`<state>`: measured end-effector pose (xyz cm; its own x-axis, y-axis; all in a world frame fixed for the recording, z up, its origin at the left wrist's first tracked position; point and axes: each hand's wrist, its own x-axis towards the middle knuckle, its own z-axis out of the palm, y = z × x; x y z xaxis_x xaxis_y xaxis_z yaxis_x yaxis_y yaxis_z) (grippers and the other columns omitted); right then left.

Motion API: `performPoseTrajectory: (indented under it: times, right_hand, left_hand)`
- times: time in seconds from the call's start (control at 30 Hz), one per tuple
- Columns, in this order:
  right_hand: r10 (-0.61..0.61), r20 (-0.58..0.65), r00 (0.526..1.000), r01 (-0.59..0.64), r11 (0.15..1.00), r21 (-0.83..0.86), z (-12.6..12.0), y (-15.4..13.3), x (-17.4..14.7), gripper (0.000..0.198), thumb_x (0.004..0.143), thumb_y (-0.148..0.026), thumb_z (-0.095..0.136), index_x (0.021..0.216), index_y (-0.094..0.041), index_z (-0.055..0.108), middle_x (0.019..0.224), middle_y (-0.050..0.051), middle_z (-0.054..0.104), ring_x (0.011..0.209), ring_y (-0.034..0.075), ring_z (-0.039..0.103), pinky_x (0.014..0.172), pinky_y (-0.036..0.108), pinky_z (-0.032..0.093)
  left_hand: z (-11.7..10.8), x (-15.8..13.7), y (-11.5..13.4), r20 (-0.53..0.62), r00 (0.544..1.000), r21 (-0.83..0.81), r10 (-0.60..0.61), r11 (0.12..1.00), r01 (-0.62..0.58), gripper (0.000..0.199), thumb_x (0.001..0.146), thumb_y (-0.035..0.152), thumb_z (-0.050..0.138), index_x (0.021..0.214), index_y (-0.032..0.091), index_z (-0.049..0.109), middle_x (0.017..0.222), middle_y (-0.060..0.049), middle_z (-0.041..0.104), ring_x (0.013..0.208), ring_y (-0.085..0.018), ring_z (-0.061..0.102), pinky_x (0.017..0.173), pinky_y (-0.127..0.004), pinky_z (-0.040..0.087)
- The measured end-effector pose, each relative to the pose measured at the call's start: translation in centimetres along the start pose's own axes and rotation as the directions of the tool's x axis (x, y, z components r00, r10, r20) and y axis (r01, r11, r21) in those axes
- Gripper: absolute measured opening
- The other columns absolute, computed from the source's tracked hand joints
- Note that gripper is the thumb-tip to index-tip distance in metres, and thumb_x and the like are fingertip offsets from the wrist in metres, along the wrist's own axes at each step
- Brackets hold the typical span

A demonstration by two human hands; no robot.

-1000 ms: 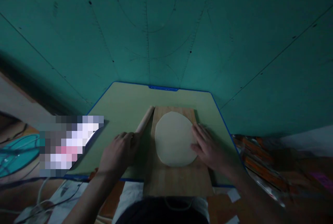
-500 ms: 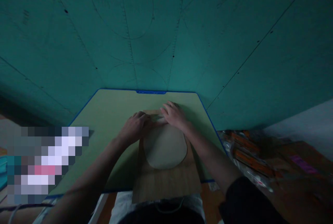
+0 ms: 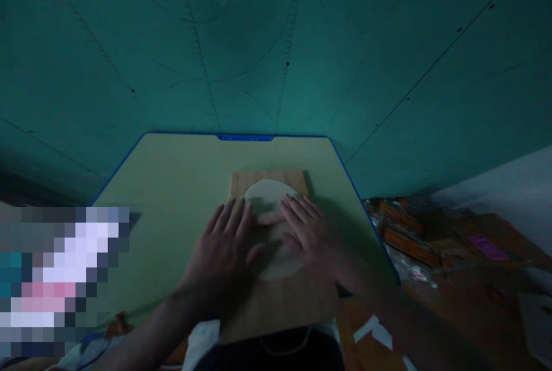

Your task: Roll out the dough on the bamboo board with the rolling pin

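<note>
A pale, flat round of dough [image 3: 272, 190] lies on a wooden board [image 3: 280, 305]. Across the dough is a short rolling pin [image 3: 271, 219], visible only between my hands, its ends hidden under them. My left hand [image 3: 224, 238] rests palm down over the pin's left end, fingers stretched forward. On the right end lies my right hand [image 3: 308, 233], also palm down and open, its fingers extended and the thumb pointing inward. Neither hand has its fingers wrapped round the pin.
The board sits on a pale green table [image 3: 185, 169] with a blue edge, against a green wall [image 3: 259, 43]. Cardboard boxes [image 3: 500, 238] and plastic-wrapped orange packages [image 3: 405, 238] are on the right. A blurred-out patch covers the lower left.
Both hands and the rolling pin have come back toward me from the dough's far edge. My fingers, curled over the pin before, are now stretched out. The view has shifted slightly.
</note>
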<state>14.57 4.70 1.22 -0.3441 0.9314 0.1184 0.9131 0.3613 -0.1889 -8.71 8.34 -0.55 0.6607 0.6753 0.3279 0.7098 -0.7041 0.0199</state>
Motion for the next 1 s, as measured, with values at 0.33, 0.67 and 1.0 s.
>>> performPoseTrajectory:
  times: [0.33,0.67,1.0]
  right_hand:
    - [0.080,0.046,0.996,-0.080,0.997,0.011,-0.8,2.1,7.7,0.060,0.104,-0.047,0.040,0.150,-0.009,0.048,0.162,0.017,0.036,0.151,0.030,0.031,0.123,0.048,0.025]
    - [-0.062,-0.006,0.998,0.062,0.998,-0.013,-0.5,0.6,2.0,0.052,0.104,-0.037,0.041,0.147,-0.008,0.051,0.154,0.016,0.049,0.145,0.026,0.042,0.123,0.045,0.030]
    - [0.011,-0.062,0.998,-0.009,1.000,0.029,-0.2,0.3,3.3,0.045,0.102,-0.032,0.046,0.140,-0.012,0.059,0.148,0.015,0.057,0.141,0.027,0.048,0.120,0.044,0.035]
  left_hand:
    - [0.6,8.4,-2.8,0.172,0.977,0.042,-0.123,0.992,0.117,0.051,0.101,0.033,0.035,0.139,0.004,0.054,0.148,-0.024,0.053,0.141,-0.036,0.046,0.114,-0.052,0.039]
    - [0.1,2.7,0.0,0.084,0.996,0.011,0.019,1.000,-0.020,0.055,0.100,0.036,0.039,0.144,0.004,0.048,0.149,-0.022,0.052,0.140,-0.036,0.047,0.116,-0.051,0.037]
    - [-0.7,4.7,0.0,0.131,0.988,-0.030,-0.083,0.996,0.087,0.049,0.106,0.041,0.031,0.121,0.012,0.067,0.135,-0.018,0.065,0.130,-0.033,0.057,0.109,-0.049,0.044]
